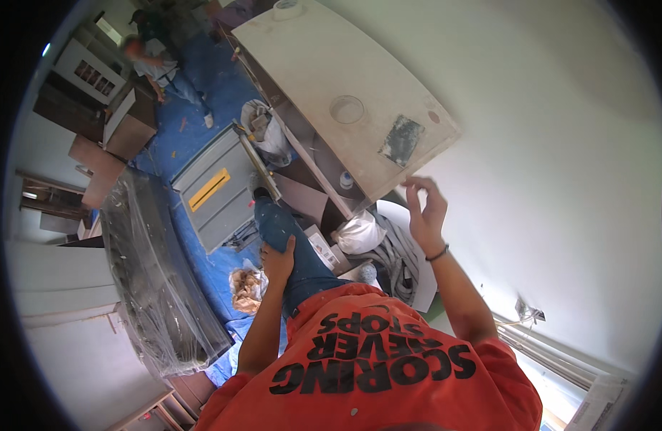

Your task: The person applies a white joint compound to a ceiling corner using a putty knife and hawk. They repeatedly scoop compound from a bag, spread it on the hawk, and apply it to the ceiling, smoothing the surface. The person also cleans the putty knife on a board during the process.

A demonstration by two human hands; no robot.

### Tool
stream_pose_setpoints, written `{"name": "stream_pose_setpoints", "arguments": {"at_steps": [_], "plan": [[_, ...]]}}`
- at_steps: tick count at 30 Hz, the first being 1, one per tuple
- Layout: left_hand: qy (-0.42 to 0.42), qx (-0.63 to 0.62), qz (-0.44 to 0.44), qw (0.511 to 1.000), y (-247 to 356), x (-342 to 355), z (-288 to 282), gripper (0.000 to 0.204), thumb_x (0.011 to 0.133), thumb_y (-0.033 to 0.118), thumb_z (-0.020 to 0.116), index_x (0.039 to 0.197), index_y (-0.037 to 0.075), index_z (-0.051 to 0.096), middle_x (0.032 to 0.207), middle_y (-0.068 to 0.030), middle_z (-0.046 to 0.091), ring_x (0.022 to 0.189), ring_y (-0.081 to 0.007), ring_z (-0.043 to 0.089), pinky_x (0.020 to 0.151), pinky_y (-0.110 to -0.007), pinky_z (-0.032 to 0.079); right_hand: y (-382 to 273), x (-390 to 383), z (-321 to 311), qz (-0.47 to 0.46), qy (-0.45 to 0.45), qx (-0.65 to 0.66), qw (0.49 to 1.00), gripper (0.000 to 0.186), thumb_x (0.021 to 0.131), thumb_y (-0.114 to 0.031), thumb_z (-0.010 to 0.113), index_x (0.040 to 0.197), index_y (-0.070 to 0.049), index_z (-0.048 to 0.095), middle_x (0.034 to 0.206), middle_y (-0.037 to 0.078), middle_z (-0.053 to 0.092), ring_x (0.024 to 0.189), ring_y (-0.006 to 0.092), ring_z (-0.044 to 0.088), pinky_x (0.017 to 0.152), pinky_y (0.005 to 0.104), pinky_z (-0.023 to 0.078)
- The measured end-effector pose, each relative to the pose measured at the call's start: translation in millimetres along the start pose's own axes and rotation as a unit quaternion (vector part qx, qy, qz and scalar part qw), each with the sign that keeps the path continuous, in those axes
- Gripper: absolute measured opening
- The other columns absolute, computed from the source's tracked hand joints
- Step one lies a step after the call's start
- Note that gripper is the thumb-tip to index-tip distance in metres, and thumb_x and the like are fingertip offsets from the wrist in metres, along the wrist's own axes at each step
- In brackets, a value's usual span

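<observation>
My left hand (276,263) rests on my bent leg in blue jeans (302,266), thumb apart from the fingers and nothing held. Raised at the near right corner of a pale cabinet, my right hand (427,215) has loosely bent fingers and nothing visible in it. Its fingertips are close to the corner; whether they touch cannot be told. On the dusty cabinet top (316,65) lie a dark, worn rectangular piece (401,141) and a round, pale disc-like shape (347,109). A white tape roll (288,8) sits at its far end. A small bottle (346,180) stands in the cabinet's open side.
A grey metal-framed panel with a yellow strip (210,189) lies on blue sheeting (194,68). Beside the cabinet are a white sack (270,136), a white bag (360,233) and grey hose (395,262). Plastic-wrapped furniture (159,287) stands left. Another person (162,68) is far off.
</observation>
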State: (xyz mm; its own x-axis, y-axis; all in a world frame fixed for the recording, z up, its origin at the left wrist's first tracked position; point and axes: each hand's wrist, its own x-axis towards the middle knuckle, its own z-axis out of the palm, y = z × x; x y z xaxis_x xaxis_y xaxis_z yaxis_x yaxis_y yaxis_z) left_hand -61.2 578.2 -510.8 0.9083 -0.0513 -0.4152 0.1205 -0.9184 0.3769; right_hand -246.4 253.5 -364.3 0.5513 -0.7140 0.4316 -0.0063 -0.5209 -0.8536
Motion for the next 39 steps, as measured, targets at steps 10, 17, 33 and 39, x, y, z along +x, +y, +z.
{"name": "stream_pose_setpoints", "arguments": {"at_steps": [10,17,33,39], "plan": [[-0.044,0.009,0.039,0.998,5.9,-15.9,26.5,0.119,0.082,0.081,0.06,0.155,-0.007,0.028,0.146,-0.0381,0.043,0.135,-0.0533,0.047,0.109,-0.057,0.043,54.5,122.9,14.4,-0.005,-0.159,-0.412,0.897,0.091,0.079,-0.057,0.081,0.148,-0.007,0.049,0.15,0.025,0.048,0.142,0.0387,0.042,0.113,0.0544,0.036],[-0.044,-0.017,0.013,0.999,-14.2,-11.3,36.5,0.117,0.082,0.078,0.063,0.155,-0.008,0.03,0.145,-0.0374,0.044,0.133,-0.0523,0.049,0.109,-0.056,0.043,42.0,117.6,25.1,-0.031,-0.184,-0.483,0.855,0.102,0.075,-0.057,0.085,0.154,-0.008,0.044,0.155,0.024,0.044,0.149,0.0383,0.035,0.117,0.056,0.032],[-0.065,-0.018,0.059,0.996,4.5,-0.5,19.1,0.117,0.082,0.076,0.064,0.156,-0.008,0.029,0.144,-0.0394,0.044,0.134,-0.053,0.049,0.111,-0.053,0.042,-76.1,69.8,-26.3,0.024,-0.067,0.214,0.974,0.041,0.11,-0.022,0.05,0.143,0.001,0.057,0.135,0.016,0.067,0.127,0.0249,0.062,0.114,0.0415,0.042],[-0.068,-0.015,0.058,0.996,1.0,8.3,17.9,0.118,0.082,0.076,0.065,0.155,-0.009,0.029,0.149,-0.0384,0.04,0.136,-0.0531,0.046,0.114,-0.052,0.04,-78.5,50.6,-33.9,0.036,-0.052,0.199,0.978,0.041,0.11,-0.019,0.048,0.142,0.004,0.056,0.133,0.019,0.068,0.122,0.0269,0.065,0.113,0.0424,0.044]]}}
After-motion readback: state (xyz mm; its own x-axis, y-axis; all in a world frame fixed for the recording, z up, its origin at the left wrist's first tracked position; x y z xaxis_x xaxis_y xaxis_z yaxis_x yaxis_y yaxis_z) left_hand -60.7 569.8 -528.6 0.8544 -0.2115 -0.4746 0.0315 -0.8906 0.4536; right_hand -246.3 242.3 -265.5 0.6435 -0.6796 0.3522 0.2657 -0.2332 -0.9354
